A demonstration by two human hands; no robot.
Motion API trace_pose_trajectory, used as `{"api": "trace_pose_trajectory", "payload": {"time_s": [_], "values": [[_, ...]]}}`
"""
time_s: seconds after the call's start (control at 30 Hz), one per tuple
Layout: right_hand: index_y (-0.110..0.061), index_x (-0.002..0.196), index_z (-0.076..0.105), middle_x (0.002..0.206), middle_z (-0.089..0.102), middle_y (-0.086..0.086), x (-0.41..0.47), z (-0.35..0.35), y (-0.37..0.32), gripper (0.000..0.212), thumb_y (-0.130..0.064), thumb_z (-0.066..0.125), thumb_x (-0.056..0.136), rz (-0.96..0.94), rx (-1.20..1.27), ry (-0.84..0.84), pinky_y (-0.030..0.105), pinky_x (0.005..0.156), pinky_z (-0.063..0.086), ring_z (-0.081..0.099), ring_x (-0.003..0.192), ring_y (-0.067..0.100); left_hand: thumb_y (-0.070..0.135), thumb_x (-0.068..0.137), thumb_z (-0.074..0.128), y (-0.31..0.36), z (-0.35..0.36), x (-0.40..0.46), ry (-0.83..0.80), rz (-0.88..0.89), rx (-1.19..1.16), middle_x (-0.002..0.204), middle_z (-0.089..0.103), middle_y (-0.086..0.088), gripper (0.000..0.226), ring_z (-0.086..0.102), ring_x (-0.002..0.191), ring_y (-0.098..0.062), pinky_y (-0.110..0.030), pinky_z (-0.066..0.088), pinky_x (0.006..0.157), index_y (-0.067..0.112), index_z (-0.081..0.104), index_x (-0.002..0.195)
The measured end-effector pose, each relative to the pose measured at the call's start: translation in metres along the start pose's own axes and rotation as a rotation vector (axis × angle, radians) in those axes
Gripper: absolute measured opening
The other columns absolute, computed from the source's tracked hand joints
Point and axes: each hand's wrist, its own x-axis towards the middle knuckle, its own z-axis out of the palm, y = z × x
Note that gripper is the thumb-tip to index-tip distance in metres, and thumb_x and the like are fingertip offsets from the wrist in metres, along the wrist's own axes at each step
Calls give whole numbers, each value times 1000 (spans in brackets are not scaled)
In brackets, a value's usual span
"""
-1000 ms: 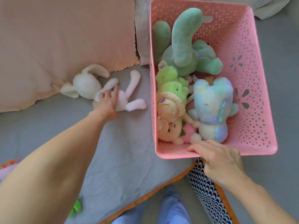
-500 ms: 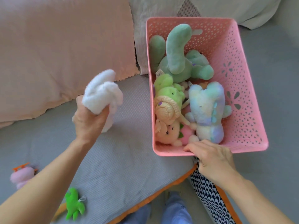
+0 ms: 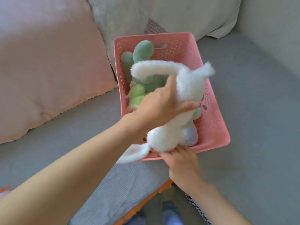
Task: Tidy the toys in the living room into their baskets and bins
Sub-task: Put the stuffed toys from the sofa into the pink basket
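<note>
My left hand (image 3: 159, 105) grips a white plush bunny (image 3: 168, 135) around its middle and holds it above the pink perforated basket (image 3: 212, 117). The bunny's long limbs stretch over the basket, and one ear droops past the near rim. Inside the basket lie a sage-green plush (image 3: 142, 51), a light-green plush (image 3: 137, 93) and a pastel plush (image 3: 191, 135), all partly hidden by the bunny. My right hand (image 3: 181, 161) holds the basket's near rim.
The basket stands on a grey sofa seat (image 3: 253, 111). A pink cushion (image 3: 48, 62) lies at the left and a grey-white cushion (image 3: 178, 15) behind the basket. A grey quilted mat (image 3: 123, 189) with an orange edge covers the near seat.
My left hand picked the white bunny up from the seat and carried it right, over the basket. My right hand stayed on the basket's near rim.
</note>
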Motion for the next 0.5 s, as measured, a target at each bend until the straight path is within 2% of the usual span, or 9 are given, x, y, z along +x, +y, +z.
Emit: {"api": "trace_pose_trajectory", "payload": {"time_s": [0.03,0.1,0.13,0.2,0.27,0.3,0.37,0.43,0.5], "values": [[-24,71,68,60,60,-9,-2,0,3,35,-2,63,45,-1,22,20,22,62,34,58,59,16,50,83,59,-9,19,6,-180,-32,149,104,59,-4,62,59,101,-28,-30,42,75,15,35,128],[-18,81,70,70,64,-4,-5,-2,4,25,-3,58,64,-21,157,111,26,66,39,59,68,19,41,88,57,-33,31,5,-321,-60,268,121,54,-5,58,53,112,-23,-24,33,75,19,35,137],[-13,86,70,77,66,-1,-7,-5,7,21,-3,60,71,-12,248,161,29,67,44,59,73,20,37,89,57,-42,32,2,-309,-66,234,127,51,-4,57,51,115,-22,-23,34,78,19,37,139],[-6,92,69,89,67,4,-4,-15,12,16,-5,63,77,14,376,244,33,75,48,58,85,21,33,87,60,-57,31,-10,-153,-22,177,129,50,-5,53,48,117,-22,-29,39,91,19,45,136],[-5,98,68,103,66,9,9,-23,23,20,-8,58,81,57,340,317,39,87,47,55,101,22,33,85,64,-64,31,-24,-5,15,152,121,53,-5,50,48,113,-25,-35,41,90,18,51,130],[-8,105,66,114,63,12,19,-28,31,26,-11,55,82,92,259,325,43,94,43,50,112,25,35,83,65,-65,33,-30,7,25,144,118,53,-6,52,49,109,-25,-34,41,87,17,51,130],[-18,125,56,141,43,14,46,-39,49,42,-18,53,83,188,79,177,51,108,28,32,132,30,38,80,68,-66,42,-35,-132,19,172,123,48,-4,69,48,110,-23,-28,38,86,20,37,139],[-28,137,42,152,24,8,70,-51,62,50,-28,53,88,324,30,-202,47,110,21,21,139,31,30,76,72,-68,52,-33,-327,-12,218,131,41,-4,86,48,114,-22,-27,39,89,25,20,145],[-29,132,44,141,39,7,77,-58,67,44,-39,52,90,415,70,-515,41,99,33,35,130,30,14,76,66,-72,59,-31,-379,-36,244,120,48,-6,82,55,102,-25,-32,46,81,26,20,143]]}}
